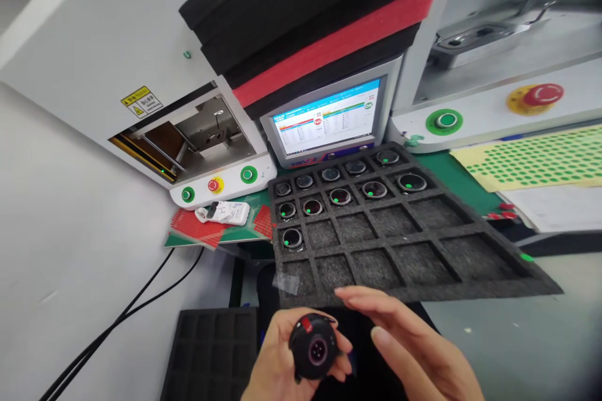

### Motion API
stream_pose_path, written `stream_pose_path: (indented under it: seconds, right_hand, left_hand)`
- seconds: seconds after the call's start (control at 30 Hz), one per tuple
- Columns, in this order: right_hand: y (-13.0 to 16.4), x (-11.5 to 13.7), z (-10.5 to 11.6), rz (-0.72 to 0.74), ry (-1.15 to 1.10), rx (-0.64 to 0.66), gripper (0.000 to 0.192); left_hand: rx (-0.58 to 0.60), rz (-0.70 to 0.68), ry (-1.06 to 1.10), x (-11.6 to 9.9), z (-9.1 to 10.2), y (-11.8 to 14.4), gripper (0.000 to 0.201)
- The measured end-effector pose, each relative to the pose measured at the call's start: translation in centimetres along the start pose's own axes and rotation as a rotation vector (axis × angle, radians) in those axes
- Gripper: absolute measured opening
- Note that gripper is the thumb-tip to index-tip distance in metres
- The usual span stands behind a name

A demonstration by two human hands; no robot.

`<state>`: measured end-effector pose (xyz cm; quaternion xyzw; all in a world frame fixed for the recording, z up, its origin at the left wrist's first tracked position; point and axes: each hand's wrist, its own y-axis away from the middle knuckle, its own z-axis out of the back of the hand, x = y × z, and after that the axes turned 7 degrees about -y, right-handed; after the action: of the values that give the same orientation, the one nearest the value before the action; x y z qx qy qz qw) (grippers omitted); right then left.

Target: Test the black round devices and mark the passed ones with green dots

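My left hand (275, 357) is closed around a round black smartwatch body (316, 351). Its back faces up, showing a ringed sensor in the middle and a small red sticker near the edge. To the right, my right hand (414, 344) holds nothing; its thumb and fingers are apart, and it does not touch the watch. Just beyond both hands lies a black foam tray (380, 257) with square pockets. Its two far rows and one pocket of the third row hold round watch bodies (339, 197), several bearing green dots.
A monitor (329, 119) stands behind the tray, under stacked black and red foam (338, 44). White machines with buttons flank it, the left one (216, 185) beside a white handheld device (228, 213). Green-dot sticker sheets (540, 160) lie at right. Another foam tray (211, 351) sits lower left, near black cables (126, 313).
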<state>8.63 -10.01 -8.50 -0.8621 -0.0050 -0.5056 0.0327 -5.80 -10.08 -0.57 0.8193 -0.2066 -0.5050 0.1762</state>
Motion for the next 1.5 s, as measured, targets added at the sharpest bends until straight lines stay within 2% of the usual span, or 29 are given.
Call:
stream_pose_path:
  seconds: [0.07, 0.17, 0.23, 0.37, 0.47, 0.57, 0.67, 0.87, 0.93, 0.97, 1.07, 1.13, 1.2, 1.37, 1.43, 1.5]
  right_hand:
    - [0.5, 0.1, -0.4, -0.118, -0.134, 0.037, 0.021]
    - [1.0, 0.2, -1.2, -0.325, -0.297, 0.163, 0.034]
    - [1.2, 0.2, -1.6, -0.383, -0.33, 0.235, 0.037]
    - [1.2, -0.1, -2.0, -0.282, -0.348, 0.279, 0.04]
    - [1.2, -0.1, -2.1, -0.312, -0.392, 0.291, 0.045]
    - [1.3, 0.1, -2.0, -0.392, -0.424, 0.274, 0.045]
    - [1.1, 0.2, -1.9, -0.372, -0.46, 0.244, 0.039]
    - [0.9, 0.3, -2.1, -0.395, -0.574, 0.223, 0.024]
    - [0.8, 0.3, -2.1, -0.422, -0.564, 0.205, 0.022]
    - [0.7, 0.3, -2.0, -0.422, -0.534, 0.185, 0.023]
    - [0.6, 0.0, -1.7, -0.382, -0.401, 0.08, 0.029]
    - [0.6, -0.3, -1.5, -0.367, -0.333, 0.016, 0.034]
    - [0.8, -0.7, -1.2, -0.374, -0.29, -0.021, 0.037]
    - [1.2, -1.6, -1.0, -0.335, -0.179, -0.065, 0.04]
    - [1.0, -1.6, -1.1, -0.305, -0.174, -0.041, 0.037]
    - [0.7, -1.6, -1.1, -0.252, -0.176, -0.002, 0.033]
  left_hand:
    - [0.014, 0.019, -0.021, 1.1, -0.5, 0.1, 0.036]
    - [0.059, 0.026, -0.084, 2.9, -0.5, 0.0, 0.017]
    - [0.08, 0.004, -0.09, 4.0, 0.1, 0.0, 0.017]
    - [0.05, -0.046, -0.048, 5.6, 2.0, 0.3, 0.04]
    - [0.016, -0.052, -0.05, 5.7, 2.4, 0.4, 0.043]
    - [0.1, -0.019, -0.105, 5.0, 1.8, 0.2, 0.041]
    - [0.161, -0.052, -0.158, 4.4, 1.4, 0.1, 0.037]
    - [-0.023, -0.108, -0.393, 4.7, 3.1, 0.6, 0.056]
    - [-0.032, -0.211, -0.562, 4.3, 3.2, 0.5, 0.055]
    - [-0.027, -0.317, -0.688, 4.0, 3.0, 0.4, 0.052]
    - [-0.065, -0.789, -1.13, 2.7, 2.1, 0.1, 0.049]
    - [-0.131, -1.04, -1.317, 2.1, 1.7, 0.0, 0.051]
    - [-0.157, -1.119, -1.388, 1.8, 1.7, 0.0, 0.049]
    - [-0.117, -1.017, -1.394, 2.2, 2.9, 0.4, 0.059]
    - [-0.083, -0.911, -1.249, 2.5, 3.1, 0.4, 0.065]
    - [-0.029, -0.762, -0.947, 2.9, 3.1, 0.2, 0.061]
